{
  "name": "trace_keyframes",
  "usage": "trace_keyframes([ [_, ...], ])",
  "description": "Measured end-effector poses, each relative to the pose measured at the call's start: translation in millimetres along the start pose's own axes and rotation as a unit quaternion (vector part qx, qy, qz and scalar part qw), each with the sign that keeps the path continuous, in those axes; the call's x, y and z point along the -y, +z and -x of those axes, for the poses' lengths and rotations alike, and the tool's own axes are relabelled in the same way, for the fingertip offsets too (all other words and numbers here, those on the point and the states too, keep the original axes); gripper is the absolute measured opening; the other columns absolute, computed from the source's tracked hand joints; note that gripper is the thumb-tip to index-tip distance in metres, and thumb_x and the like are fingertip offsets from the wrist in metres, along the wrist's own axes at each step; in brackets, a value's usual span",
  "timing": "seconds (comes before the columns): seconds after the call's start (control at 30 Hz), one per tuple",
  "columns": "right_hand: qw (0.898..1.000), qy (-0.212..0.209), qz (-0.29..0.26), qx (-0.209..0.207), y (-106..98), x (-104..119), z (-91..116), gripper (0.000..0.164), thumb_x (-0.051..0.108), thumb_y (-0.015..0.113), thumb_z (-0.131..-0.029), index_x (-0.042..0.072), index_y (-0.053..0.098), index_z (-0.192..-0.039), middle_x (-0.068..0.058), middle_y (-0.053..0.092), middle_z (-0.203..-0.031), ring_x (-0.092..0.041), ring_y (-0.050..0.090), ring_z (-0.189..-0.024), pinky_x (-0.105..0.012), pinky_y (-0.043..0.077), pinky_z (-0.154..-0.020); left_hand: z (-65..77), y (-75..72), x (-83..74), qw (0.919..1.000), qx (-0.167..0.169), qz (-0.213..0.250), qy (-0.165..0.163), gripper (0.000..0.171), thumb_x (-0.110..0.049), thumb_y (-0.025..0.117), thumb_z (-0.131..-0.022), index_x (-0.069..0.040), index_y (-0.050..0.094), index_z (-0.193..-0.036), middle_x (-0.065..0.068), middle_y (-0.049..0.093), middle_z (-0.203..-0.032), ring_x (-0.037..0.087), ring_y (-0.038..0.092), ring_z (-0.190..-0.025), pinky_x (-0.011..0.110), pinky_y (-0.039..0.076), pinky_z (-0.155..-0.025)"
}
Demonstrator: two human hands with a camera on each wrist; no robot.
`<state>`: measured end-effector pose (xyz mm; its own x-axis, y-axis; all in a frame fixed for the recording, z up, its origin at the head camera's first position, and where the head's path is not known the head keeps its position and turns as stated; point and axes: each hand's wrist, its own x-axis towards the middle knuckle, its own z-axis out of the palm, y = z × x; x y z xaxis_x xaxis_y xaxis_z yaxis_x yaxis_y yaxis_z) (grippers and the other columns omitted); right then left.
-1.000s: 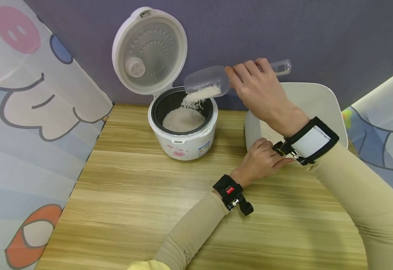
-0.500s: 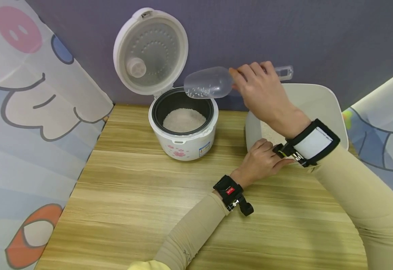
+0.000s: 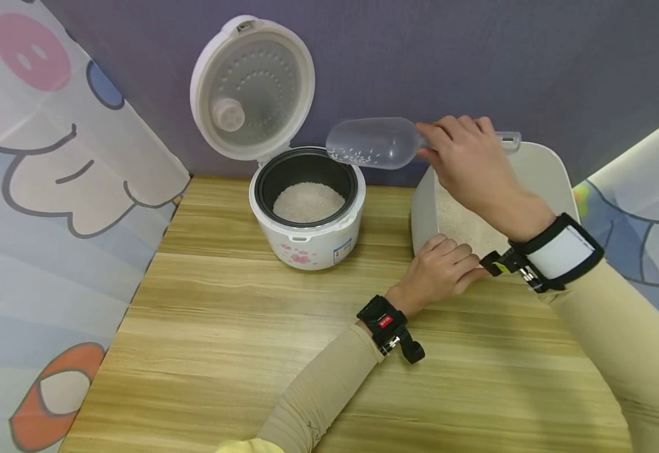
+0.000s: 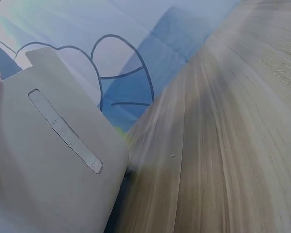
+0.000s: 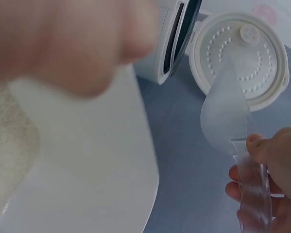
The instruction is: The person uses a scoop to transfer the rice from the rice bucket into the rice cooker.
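My right hand [image 3: 471, 160] grips the handle of a clear plastic scoop [image 3: 371, 141]. A few rice grains cling inside its bowl, whose tip is over the right rim of the white rice cooker [image 3: 312, 248]. The cooker's lid [image 3: 256, 94] stands raised, and a mound of white rice [image 3: 309, 201] lies in its dark inner pot. My left hand [image 3: 438, 270] holds the front rim of a white rice bin [image 3: 544, 170], with its fingers bent over the edge. In the right wrist view, my thumb and fingers wrap round the scoop handle [image 5: 254, 194].
Rice [image 3: 465, 223] lies inside the bin. Both containers stand near the back of a wood-grain table [image 3: 222, 346], against a grey-purple panel [image 3: 420, 56]. Cartoon-printed cloths [image 3: 52, 251] hang at both sides. The left wrist view shows a narrow level window [image 4: 65, 131] in the bin's wall.
Rice poured from the scoop into the cooker, and the stream has stopped. My right hand has since moved the scoop right, towards the bin. The left hand has stayed on the rim.
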<state>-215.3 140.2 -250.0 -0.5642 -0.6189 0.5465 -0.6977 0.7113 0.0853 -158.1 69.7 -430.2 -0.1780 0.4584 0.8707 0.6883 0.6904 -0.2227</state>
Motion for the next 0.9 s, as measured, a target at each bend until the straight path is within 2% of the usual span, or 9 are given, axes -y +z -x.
trace_keyframes([
  [0.2, 1.000, 0.024, -0.001, 0.007, -10.8, -9.7, 21.9, 0.035, 0.010, 0.066, -0.101, -0.004, 0.063, -0.133, -0.028, 0.067, -0.113, -0.051, 0.063, -0.098, -0.061, 0.043, -0.082, -1.9, -3.5, -0.4, 0.9999, 0.015, 0.004, 0.000, 0.032, -0.047, 0.056, -0.105, -0.025, 0.068, -0.084, -0.013, 0.065, -0.084, 0.008, 0.057, -0.079, 0.029, 0.043, -0.090],
  [0.33, 1.000, 0.022, 0.003, -0.016, -18.2, -18.2, 39.2, 0.037, 0.009, 0.069, -0.098, -0.003, 0.063, -0.133, -0.028, 0.068, -0.113, -0.051, 0.063, -0.097, -0.061, 0.043, -0.079, -1.8, -4.7, -1.6, 0.9996, 0.029, 0.004, -0.003, 0.033, -0.048, 0.053, -0.106, -0.027, 0.069, -0.087, -0.015, 0.066, -0.087, 0.007, 0.057, -0.081, 0.028, 0.042, -0.092],
  [0.53, 0.998, 0.027, 0.011, -0.064, -26.4, -38.6, 67.0, 0.039, 0.007, 0.072, -0.094, -0.004, 0.065, -0.131, -0.029, 0.068, -0.113, -0.052, 0.061, -0.096, -0.063, 0.040, -0.076, -2.6, -4.8, -2.1, 0.9995, 0.030, 0.002, -0.007, 0.034, -0.048, 0.052, -0.106, -0.027, 0.067, -0.084, -0.015, 0.063, -0.082, 0.006, 0.055, -0.078, 0.028, 0.041, -0.091],
  [0.77, 0.995, 0.057, 0.024, -0.074, -32.0, -59.9, 98.8, 0.036, 0.009, 0.068, -0.098, -0.004, 0.064, -0.132, -0.032, 0.067, -0.116, -0.053, 0.060, -0.096, -0.062, 0.036, -0.075, -1.9, -3.3, -1.7, 0.9995, 0.032, -0.005, -0.003, 0.034, -0.048, 0.050, -0.107, -0.027, 0.067, -0.086, -0.016, 0.065, -0.086, 0.005, 0.056, -0.080, 0.027, 0.040, -0.092],
  [0.9, 0.993, 0.079, 0.029, -0.082, -30.9, -68.8, 115.6, 0.036, 0.010, 0.068, -0.098, -0.003, 0.065, -0.132, -0.032, 0.066, -0.114, -0.053, 0.059, -0.096, -0.064, 0.038, -0.080, -1.7, -3.0, -1.7, 0.9993, 0.035, -0.007, -0.003, 0.034, -0.048, 0.050, -0.107, -0.028, 0.068, -0.086, -0.017, 0.066, -0.087, 0.004, 0.056, -0.081, 0.027, 0.040, -0.093],
])
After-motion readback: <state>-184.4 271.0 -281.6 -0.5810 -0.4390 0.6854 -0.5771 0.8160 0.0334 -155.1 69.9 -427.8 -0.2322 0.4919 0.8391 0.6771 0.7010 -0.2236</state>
